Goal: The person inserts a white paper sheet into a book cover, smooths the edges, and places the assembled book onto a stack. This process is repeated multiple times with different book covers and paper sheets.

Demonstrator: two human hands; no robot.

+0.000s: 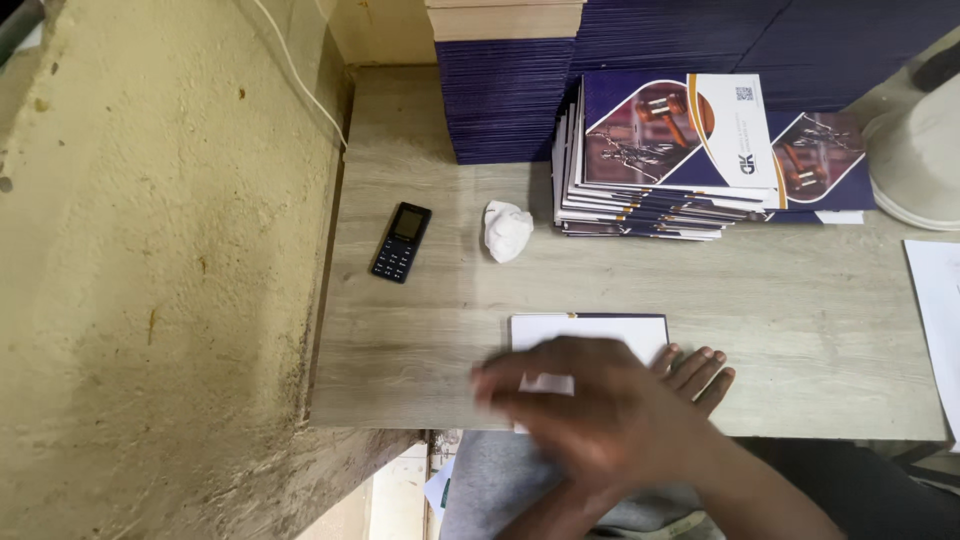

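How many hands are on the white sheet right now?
2. The right hand, blurred, lies flat across the white sheet at the table's near edge. The left hand is beneath it, only fingertips showing at the sheet's right side.

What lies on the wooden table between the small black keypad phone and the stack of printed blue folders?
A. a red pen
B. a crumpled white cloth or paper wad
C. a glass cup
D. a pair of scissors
B: a crumpled white wad lies on the grey wooden table, between the black keypad phone and the stack of printed blue folders.
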